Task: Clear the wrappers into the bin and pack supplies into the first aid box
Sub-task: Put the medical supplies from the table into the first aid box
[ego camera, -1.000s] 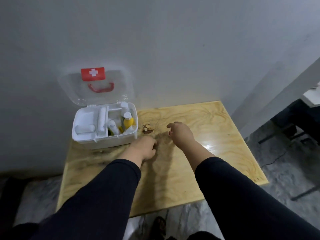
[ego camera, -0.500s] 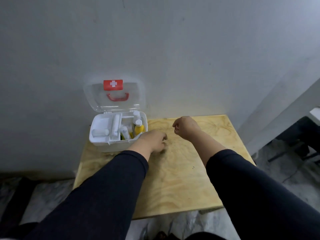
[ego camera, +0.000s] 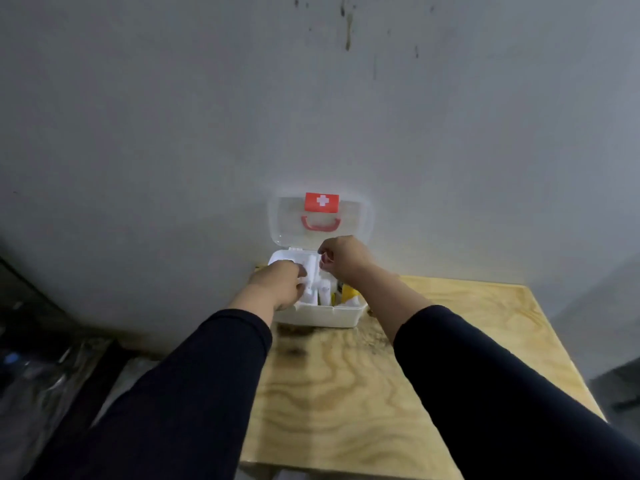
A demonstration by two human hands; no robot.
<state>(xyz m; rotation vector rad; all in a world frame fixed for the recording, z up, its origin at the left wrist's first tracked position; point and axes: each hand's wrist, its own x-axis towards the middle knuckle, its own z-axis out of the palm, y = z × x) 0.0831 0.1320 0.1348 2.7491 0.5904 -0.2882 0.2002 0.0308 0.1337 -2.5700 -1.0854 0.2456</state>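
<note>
The white first aid box (ego camera: 322, 315) stands at the table's far left corner, its clear lid (ego camera: 287, 220) with a red cross label (ego camera: 322, 201) leaning open against the wall. White supplies (ego camera: 311, 285) and a yellow bottle (ego camera: 348, 292) lie inside. My left hand (ego camera: 280, 282) reaches into the box's left half, its fingers bent down among the white items; what it holds is hidden. My right hand (ego camera: 343, 258) hovers over the back of the box with its fingers curled in, and nothing shows in it.
The wooden table (ego camera: 346, 393) runs toward me and to the right, with dark smudges (ego camera: 294, 351) in front of the box. A grey wall stands right behind the box. Dark clutter with shiny plastic (ego camera: 34, 368) lies on the floor at the left.
Both hands have moved from the table surface up and over the open box. My view has swung left and tilted up. The small brown scrap beside the box is no longer visible.
</note>
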